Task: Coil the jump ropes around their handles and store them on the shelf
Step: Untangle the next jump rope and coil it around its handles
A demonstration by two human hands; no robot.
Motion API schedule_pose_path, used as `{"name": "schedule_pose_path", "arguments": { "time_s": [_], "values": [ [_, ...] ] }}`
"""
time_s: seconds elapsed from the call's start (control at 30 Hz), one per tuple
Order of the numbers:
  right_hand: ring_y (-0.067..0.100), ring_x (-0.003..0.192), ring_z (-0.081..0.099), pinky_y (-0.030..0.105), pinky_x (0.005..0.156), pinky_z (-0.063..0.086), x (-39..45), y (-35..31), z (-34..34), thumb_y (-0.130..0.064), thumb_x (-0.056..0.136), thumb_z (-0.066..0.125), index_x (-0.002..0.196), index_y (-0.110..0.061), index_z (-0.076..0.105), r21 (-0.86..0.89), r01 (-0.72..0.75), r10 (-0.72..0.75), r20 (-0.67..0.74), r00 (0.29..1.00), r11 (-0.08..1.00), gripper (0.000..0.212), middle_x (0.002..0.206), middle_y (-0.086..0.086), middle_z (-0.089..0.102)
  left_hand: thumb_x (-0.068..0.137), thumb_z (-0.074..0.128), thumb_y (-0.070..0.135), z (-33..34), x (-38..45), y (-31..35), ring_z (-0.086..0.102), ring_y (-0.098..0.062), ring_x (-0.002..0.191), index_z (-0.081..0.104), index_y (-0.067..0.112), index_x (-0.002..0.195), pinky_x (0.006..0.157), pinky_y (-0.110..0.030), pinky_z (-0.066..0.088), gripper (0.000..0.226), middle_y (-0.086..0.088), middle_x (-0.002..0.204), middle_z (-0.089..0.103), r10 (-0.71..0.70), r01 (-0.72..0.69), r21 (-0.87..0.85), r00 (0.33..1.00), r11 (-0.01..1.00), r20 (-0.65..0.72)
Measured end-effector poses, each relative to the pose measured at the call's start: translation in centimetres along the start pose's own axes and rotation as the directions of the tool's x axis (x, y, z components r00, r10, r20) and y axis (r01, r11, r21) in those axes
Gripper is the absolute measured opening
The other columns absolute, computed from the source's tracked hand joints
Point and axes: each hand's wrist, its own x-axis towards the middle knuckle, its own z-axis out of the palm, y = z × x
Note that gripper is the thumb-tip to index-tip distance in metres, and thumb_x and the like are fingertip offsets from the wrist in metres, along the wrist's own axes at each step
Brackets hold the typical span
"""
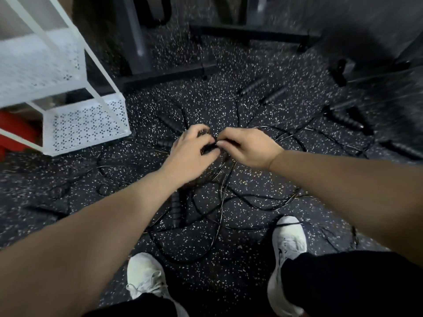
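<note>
Left hand (191, 148) and right hand (246, 148) met fingertip to fingertip, both curled on a dark handle (210, 146) with thin cord, exact grip blurred; loose jump ropes (219, 202) tangled on floor directly beneath; white shelf (68, 110) off left, nearer left hand.

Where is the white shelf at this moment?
In the head view, the white shelf stands on the speckled floor at the upper left, left of the left hand and the tangled ropes.
</note>
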Motion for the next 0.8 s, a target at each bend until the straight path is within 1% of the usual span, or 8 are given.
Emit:
{"name": "schedule_pose_path", "arguments": {
  "time_s": [0.1,0.23,0.3,0.4,0.5,0.57,0.67,0.8],
  "values": [
    [0.013,0.067,0.057,0.029,0.066,0.044,-0.6,-2.0,-2.8,-0.032,0.106,0.049,0.116,-0.015,0.063,0.108,-0.054,0.061,-0.060,0.996,0.993,0.024,0.084,-0.005,0.065,0.105,0.046,0.048,-1.6,-0.8,0.4,0.016,-0.018,0.153,0.067,0.028,0.121,0.125,-0.062,0.007,0.033,0.008,0.162,0.030,-0.083,0.069,0.180,0.994,0.981,0.072],
    [0.002,0.069,0.058,0.024,0.066,0.044,-1.3,-4.7,-6.0,-0.035,0.106,0.049,0.119,-0.019,0.065,0.143,-0.085,0.095,-0.064,0.993,0.986,0.026,0.082,-0.014,0.063,0.105,0.034,0.061,-3.3,-3.2,0.3,0.001,-0.024,0.158,0.054,0.035,0.144,0.121,-0.071,0.001,0.051,0.006,0.170,0.015,-0.332,0.304,0.243,0.939,0.921,0.086],
    [0.000,0.073,0.059,0.021,0.069,0.046,-2.0,-6.2,-7.2,-0.036,0.106,0.050,0.119,-0.020,0.066,0.147,-0.081,0.086,-0.029,0.996,0.986,0.027,0.087,-0.016,0.064,0.101,0.030,0.069,-3.7,-3.8,0.3,-0.006,-0.027,0.158,0.045,0.041,0.151,0.119,-0.073,-0.002,0.059,0.004,0.172,0.008,-0.417,0.347,0.323,0.891,0.880,0.179],
    [-0.004,0.063,0.055,0.013,0.064,0.040,-2.7,-8.5,-8.9,-0.036,0.105,0.053,0.116,-0.021,0.068,0.222,-0.097,0.112,-0.054,0.992,0.970,0.024,0.080,-0.018,0.063,0.083,0.012,0.082,-3.8,-3.9,0.2,0.001,-0.031,0.159,0.042,0.040,0.153,0.121,-0.071,0.003,0.087,-0.003,0.171,0.017,-0.436,0.339,0.360,0.869,0.869,0.235],
    [-0.005,0.056,0.050,0.015,0.058,0.040,-3.4,-9.8,-10.6,-0.033,0.105,0.054,0.109,-0.022,0.067,0.324,-0.122,0.172,-0.128,0.977,0.938,0.018,0.068,-0.018,0.057,0.106,0.021,0.057,-4.9,-5.3,2.6,0.029,-0.031,0.150,0.056,0.022,0.143,0.122,-0.059,0.024,0.062,-0.008,0.163,0.034,-0.359,0.341,0.144,0.926,0.929,0.120],
    [0.002,0.055,0.047,0.025,0.057,0.044,-4.1,-10.2,-11.7,-0.033,0.105,0.052,0.106,-0.027,0.064,0.360,-0.142,0.213,-0.166,0.963,0.922,0.014,0.067,-0.013,0.056,0.111,0.024,0.047,-6.1,-6.5,4.9,0.057,-0.019,0.116,0.064,0.013,0.128,0.101,-0.038,0.047,0.055,-0.010,0.137,0.057,-0.303,0.304,-0.006,0.951,0.953,0.057],
    [0.006,0.058,0.047,0.031,0.061,0.046,-5.2,-10.7,-13.4,-0.034,0.106,0.050,0.108,-0.029,0.063,0.357,-0.156,0.261,-0.267,0.928,0.921,0.014,0.068,-0.011,0.056,0.112,0.025,0.044,-8.1,-8.3,7.5,0.053,-0.004,0.079,0.068,0.014,0.108,0.070,-0.029,0.042,0.052,0.004,0.097,0.061,-0.250,0.228,-0.183,0.962,0.956,-0.112],
    [0.016,0.067,0.055,0.035,0.071,0.049,-6.3,-12.0,-15.7,-0.038,0.107,0.047,0.109,-0.030,0.060,0.320,-0.158,0.257,-0.294,0.921,0.934,0.015,0.081,0.004,0.066,0.111,0.036,0.039,-11.4,-10.2,10.4,0.052,-0.014,0.065,0.053,0.017,0.085,0.079,-0.039,0.054,0.038,0.008,0.066,0.051,-0.216,0.096,-0.521,0.961,0.848,-0.175]
  ]
}}
